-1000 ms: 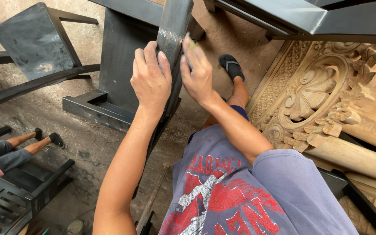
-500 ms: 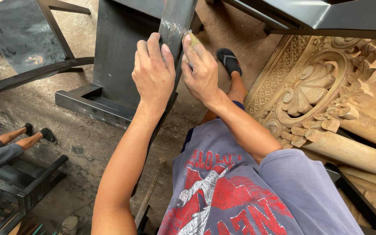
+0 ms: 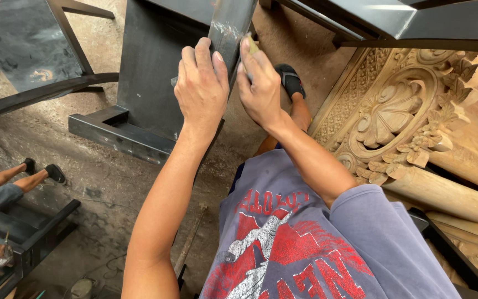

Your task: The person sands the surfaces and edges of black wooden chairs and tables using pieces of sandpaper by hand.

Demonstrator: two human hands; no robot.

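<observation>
A: As both arms reach forward, where do the hands sit?

B: The left hand (image 3: 202, 83) lies over a dark, upright wooden slat (image 3: 232, 25), fingers curled round its near edge and gripping it. The right hand (image 3: 259, 83) is pressed against the same slat from the other side, pinching a small yellowish scrap (image 3: 253, 45) between thumb and fingertips; what the scrap is made of cannot be made out.

A: And the slat itself?

B: It rises near top centre, between the two hands, its face streaked pale and glossy. It belongs to a black-painted furniture frame (image 3: 139, 111) standing on the dirt floor (image 3: 84, 171).

A: What surrounds the work?

B: To the right, just beside the person's right arm, lies a carved panel of bare wood (image 3: 394, 116) with a flower medallion. At upper left stands another black chair frame (image 3: 23, 47). Beyond the hands, a foot in a dark sandal (image 3: 290, 80) rests on the ground.

A: Anyone else nearby?

B: At the left edge, well apart, another person's legs (image 3: 12, 180) stretch across the floor beside a black slatted piece (image 3: 34, 232).
</observation>
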